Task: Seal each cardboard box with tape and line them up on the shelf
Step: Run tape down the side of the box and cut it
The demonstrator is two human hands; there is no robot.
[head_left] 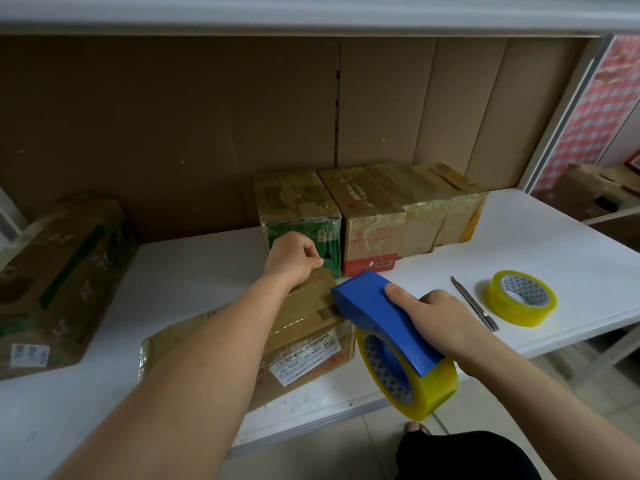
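Seen from above, a person's two bare arms reach over a white shelf (pixel 540 237) backed with flat brown cardboard. Near the front edge lies a cardboard box (pixel 304 327) with a white shipping label on its near side. The left hand (pixel 292 259) rests on the far end of this box, fingers curled with thumb and forefinger pressed together — whether they pinch a tape end cannot be told. The right hand (pixel 440 322) grips a blue tape dispenser (pixel 377 311) loaded with a roll of yellowish clear tape; the dispenser's nose touches the box's top at its right edge.

At the back of the shelf, four taped boxes stand side by side, touching: a green-printed box (pixel 298 209) on the left, then a box with a red band (pixel 367 223), then two plain ones. A larger worn box (pixel 59 271) lies well apart at the far left.

To the right of the dispenser lie a slim utility knife (pixel 474 303) and — just beside it — a spare tape roll (pixel 519 297), flat on the shelf.
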